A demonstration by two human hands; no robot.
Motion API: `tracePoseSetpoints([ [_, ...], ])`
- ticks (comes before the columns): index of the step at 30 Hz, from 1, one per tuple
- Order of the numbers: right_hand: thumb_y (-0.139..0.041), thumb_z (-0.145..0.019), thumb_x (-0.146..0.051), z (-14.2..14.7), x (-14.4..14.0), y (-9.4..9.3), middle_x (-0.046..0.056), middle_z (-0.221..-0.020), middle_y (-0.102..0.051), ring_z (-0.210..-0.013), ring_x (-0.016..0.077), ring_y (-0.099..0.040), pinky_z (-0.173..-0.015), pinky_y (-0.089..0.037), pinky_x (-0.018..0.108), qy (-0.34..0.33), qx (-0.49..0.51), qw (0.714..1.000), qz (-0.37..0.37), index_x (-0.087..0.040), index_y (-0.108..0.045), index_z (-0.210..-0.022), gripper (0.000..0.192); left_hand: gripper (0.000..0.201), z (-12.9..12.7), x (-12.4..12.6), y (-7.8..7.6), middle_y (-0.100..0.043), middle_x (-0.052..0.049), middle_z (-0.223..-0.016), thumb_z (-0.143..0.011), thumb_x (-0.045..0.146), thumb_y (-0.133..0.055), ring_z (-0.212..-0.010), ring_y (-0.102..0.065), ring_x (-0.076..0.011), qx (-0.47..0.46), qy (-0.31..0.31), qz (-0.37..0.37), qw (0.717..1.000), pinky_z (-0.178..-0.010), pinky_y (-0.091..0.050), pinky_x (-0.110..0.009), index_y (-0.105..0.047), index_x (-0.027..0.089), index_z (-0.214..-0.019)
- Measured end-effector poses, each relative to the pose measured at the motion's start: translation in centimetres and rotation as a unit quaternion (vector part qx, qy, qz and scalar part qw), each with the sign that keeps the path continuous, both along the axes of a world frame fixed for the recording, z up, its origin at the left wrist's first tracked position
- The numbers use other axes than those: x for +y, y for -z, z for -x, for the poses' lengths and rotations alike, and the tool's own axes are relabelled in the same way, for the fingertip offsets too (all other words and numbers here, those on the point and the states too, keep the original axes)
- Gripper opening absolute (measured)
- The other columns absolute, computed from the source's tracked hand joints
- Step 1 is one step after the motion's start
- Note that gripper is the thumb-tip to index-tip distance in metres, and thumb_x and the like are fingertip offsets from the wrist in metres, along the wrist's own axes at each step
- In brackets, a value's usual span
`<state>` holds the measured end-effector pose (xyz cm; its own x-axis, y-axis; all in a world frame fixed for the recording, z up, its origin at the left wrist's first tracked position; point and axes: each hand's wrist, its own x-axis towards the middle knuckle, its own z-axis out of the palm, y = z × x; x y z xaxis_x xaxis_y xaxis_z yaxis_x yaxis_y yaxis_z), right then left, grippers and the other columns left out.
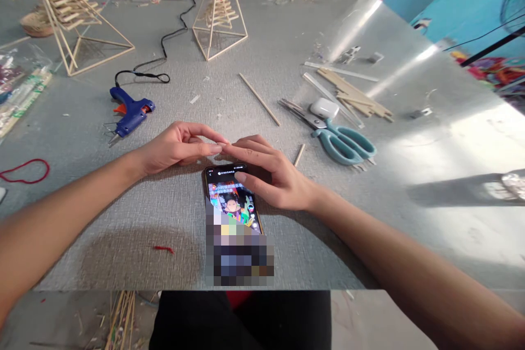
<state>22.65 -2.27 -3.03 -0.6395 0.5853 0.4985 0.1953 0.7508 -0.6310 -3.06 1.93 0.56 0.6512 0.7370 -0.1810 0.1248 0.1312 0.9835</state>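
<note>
Phone lies face up with its screen lit on the grey table, near the front edge, right under the hands. From the head view, the right hand rests on the phone's upper right corner, thumb on the screen, fingers loosely curled and clasping nothing. The left hand sits just beyond the phone's top edge, fingertips pinched toward the right hand's; whether anything is between them cannot be told. Scissors lie to the right, a blue glue gun to the left.

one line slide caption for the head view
Both hands meet fingertip to fingertip above a lit phone on a craft table.
</note>
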Motion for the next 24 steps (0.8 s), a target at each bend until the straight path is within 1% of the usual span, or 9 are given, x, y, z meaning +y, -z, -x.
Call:
tracePoseSetpoints([
  [4,-0.055,-0.105,-0.033,0.0,0.02,-0.04,0.011,-0.133,-0.071,-0.122,0.0256,-0.062,-0.107,-0.048,0.051,0.001,-0.003,1.0,-0.002,-0.025,-0.051,-0.157,0.053,0.026,0.17,0.13,0.19,-0.039,0.009,-0.048,-0.088,0.037,-0.079,-0.043,-0.026,-0.0042,0.006,0.003,-0.006,1.0,-0.04,-0.015,-0.022,-0.078,0.018,-0.106],
  [10,-0.055,-0.105,-0.033,-0.03,0.05,-0.07,0.011,-0.135,-0.071,-0.123,0.0256,-0.062,-0.108,-0.047,0.051,-0.005,-0.007,1.0,0.002,-0.024,-0.05,-0.157,0.053,0.025,0.29,0.2,0.24,-0.035,0.01,-0.048,-0.088,0.037,-0.079,-0.044,-0.026,-0.0049,0.012,0.006,-0.022,1.0,-0.041,-0.016,-0.023,-0.078,0.02,-0.105],
  [15,-0.055,-0.105,-0.032,0.0,0.02,-0.08,0.011,-0.134,-0.071,-0.122,0.0244,-0.062,-0.108,-0.047,0.049,-0.006,-0.001,1.0,-0.002,-0.023,-0.05,-0.157,0.053,0.025,0.33,0.18,0.14,-0.034,0.01,-0.049,-0.088,0.039,-0.078,-0.045,-0.025,-0.0052,0.014,0.01,-0.018,1.0,-0.042,-0.016,-0.023,-0.079,0.021,-0.106],
  [19,-0.055,-0.106,-0.033,0.02,0.01,-0.04,0.01,-0.134,-0.071,-0.122,0.025,-0.062,-0.107,-0.048,0.049,-0.004,0.003,1.0,-0.001,-0.027,-0.049,-0.158,0.053,0.026,0.33,0.18,0.17,-0.035,0.01,-0.049,-0.088,0.04,-0.079,-0.044,-0.025,-0.0051,0.011,0.008,-0.011,1.0,-0.041,-0.015,-0.023,-0.079,0.021,-0.106],
  [24,-0.055,-0.106,-0.032,0.0,0.05,-0.02,0.01,-0.134,-0.071,-0.123,0.0245,-0.062,-0.108,-0.047,0.048,-0.005,0.002,1.0,-0.002,-0.026,-0.05,-0.158,0.052,0.026,0.31,0.2,0.28,-0.038,0.009,-0.048,-0.088,0.039,-0.078,-0.043,-0.026,-0.0047,0.01,0.006,-0.012,1.0,-0.04,-0.015,-0.023,-0.079,0.02,-0.106],
])
